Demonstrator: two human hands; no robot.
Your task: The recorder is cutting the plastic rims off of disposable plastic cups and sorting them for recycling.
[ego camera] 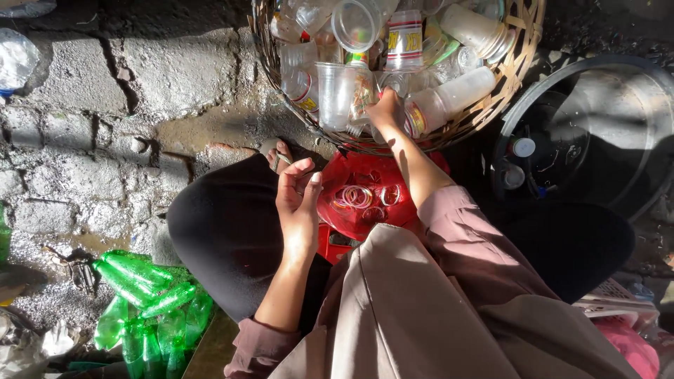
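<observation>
The right hand (385, 109) reaches into the woven basket (521, 49) at upper centre, fingers closed on a plastic bottle (449, 97) among clear cups (335, 88). The left hand (298, 200) hovers mid-frame, fingers loosely curled, empty, beside a red dish (365, 203) of rubber bands (358, 196). Green bottles (144, 302) lie lower left.

Woven basket (519, 52) tan, criss-cross weave. Cups (335, 88) clear plastic, some with red and yellow bands. Bottle (449, 98) milky white, red-yellow label. Bowl (365, 200) bright red, holding thin rings (358, 196) in orange and pale tones. Crushed bottles (144, 295) green. Sleeves (463, 238) dusty pink-brown. Trousers (225, 231) black. Ground (105, 119) grey stone, cracked.
</observation>
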